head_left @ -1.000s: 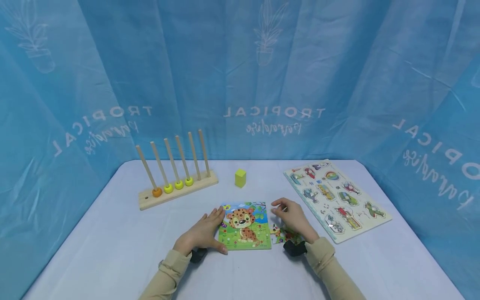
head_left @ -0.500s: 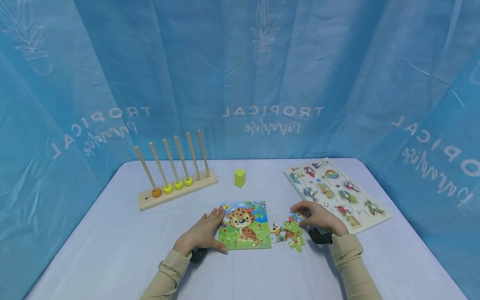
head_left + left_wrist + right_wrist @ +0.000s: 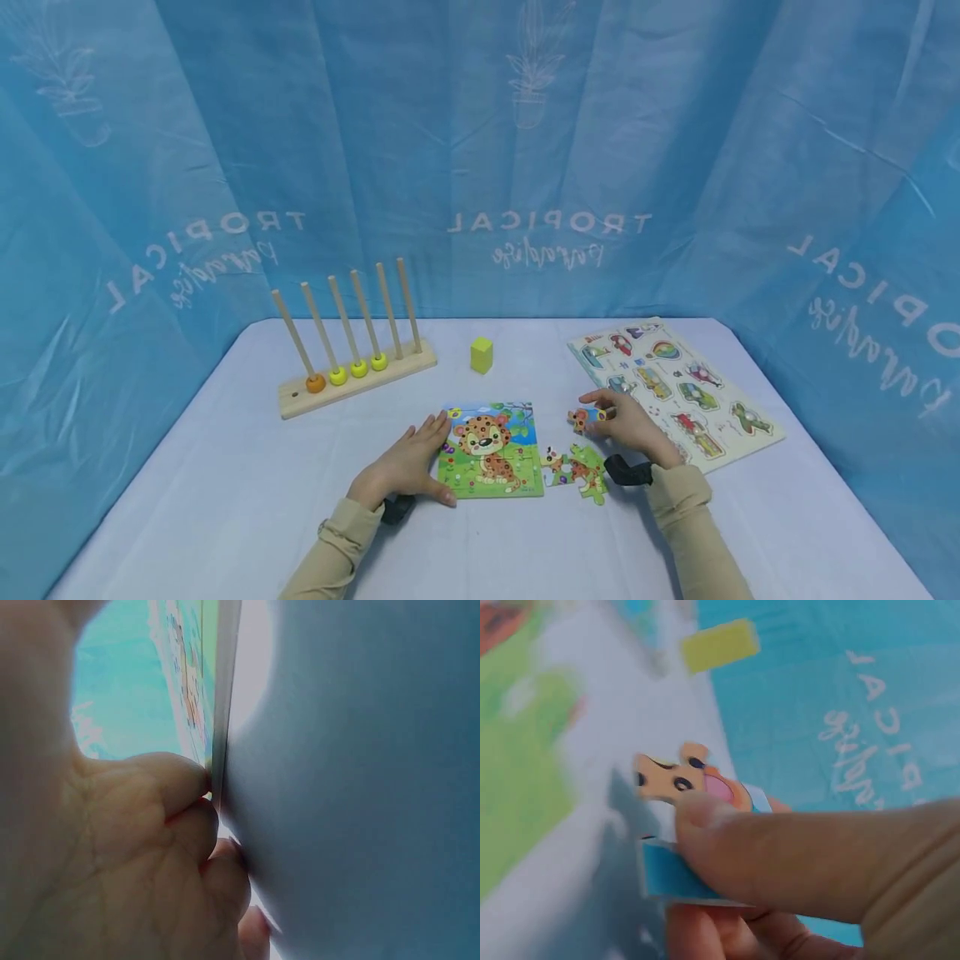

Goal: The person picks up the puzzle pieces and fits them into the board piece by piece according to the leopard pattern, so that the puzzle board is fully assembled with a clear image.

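A square leopard jigsaw puzzle lies on the white table in the head view. My left hand rests at its left side, fingers spread and nearly straight, touching the edge. My right hand pinches a jigsaw piece between thumb and fingers, lifted off the table; the right wrist view shows an ear and an eye printed on the piece. Below that hand, more jigsaw pieces lie loosely together at the puzzle's right edge. In the left wrist view, my left fingers meet the puzzle's thin side.
A wooden peg stand with an orange bead and several yellow beads is at the back left. A yellow-green block stands behind the puzzle. To the right lies a knobbed vehicle puzzle board. Blue curtains surround the table.
My right hand moved right, uncovering the loose pieces, and took up one with a leopard's ear on it, which has turned and shifted slightly left. My left hand has stayed in place.
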Demonstrator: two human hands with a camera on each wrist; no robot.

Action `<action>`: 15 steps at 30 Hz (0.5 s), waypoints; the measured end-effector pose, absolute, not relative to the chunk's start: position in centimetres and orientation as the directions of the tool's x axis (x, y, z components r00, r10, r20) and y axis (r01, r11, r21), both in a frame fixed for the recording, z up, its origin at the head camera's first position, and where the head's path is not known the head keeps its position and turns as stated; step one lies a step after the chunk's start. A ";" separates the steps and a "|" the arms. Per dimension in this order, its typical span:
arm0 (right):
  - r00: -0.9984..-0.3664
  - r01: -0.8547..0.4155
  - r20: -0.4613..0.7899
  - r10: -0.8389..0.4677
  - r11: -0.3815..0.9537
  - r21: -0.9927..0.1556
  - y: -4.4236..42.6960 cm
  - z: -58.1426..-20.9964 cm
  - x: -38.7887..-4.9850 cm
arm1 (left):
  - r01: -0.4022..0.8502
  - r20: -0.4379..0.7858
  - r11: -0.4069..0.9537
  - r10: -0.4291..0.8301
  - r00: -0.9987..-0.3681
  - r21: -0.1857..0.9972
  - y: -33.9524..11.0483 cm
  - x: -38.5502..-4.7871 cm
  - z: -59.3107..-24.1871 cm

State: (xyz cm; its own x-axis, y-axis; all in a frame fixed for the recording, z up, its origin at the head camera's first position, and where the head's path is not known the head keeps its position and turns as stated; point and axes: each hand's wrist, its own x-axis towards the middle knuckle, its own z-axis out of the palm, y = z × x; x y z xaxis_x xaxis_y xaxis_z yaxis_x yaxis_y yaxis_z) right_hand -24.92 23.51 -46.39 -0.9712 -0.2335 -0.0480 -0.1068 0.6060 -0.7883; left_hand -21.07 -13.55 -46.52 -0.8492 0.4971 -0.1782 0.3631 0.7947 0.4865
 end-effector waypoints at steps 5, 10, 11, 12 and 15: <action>-0.974 -0.114 -0.007 -0.227 0.516 -0.849 21.0 -45.9 -26.5 | 0.352 -0.186 0.801 0.488 -0.853 0.484 -13.7 -21.1 -46.4; -0.932 -0.134 -0.019 -0.361 0.393 -0.910 17.3 -45.4 -27.3 | 0.358 -0.180 0.798 0.491 -0.852 0.484 -13.7 -21.2 -46.5; -0.920 -0.140 -0.025 -0.392 0.387 -0.912 16.6 -45.4 -27.4 | 0.359 -0.179 0.797 0.493 -0.851 0.486 -13.6 -21.2 -46.5; -0.907 -0.146 -0.031 -0.419 0.385 -0.911 15.8 -45.4 -27.4 | 0.361 -0.179 0.796 0.495 -0.850 0.486 -13.6 -21.1 -46.5; -0.880 -0.204 -0.026 -0.474 0.426 -0.882 13.4 -45.6 -27.7 | 0.366 -0.177 0.793 0.500 -0.848 0.487 -13.6 -21.0 -46.4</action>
State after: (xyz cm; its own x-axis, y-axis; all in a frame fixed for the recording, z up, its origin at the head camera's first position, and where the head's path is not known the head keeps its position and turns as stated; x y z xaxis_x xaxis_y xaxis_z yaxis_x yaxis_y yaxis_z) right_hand -27.65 13.40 -45.59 -0.8801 -0.4741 -0.0257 -0.2036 0.4256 -0.8817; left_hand -21.01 -13.56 -46.44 -0.8476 0.5003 -0.1768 0.3664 0.7929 0.4870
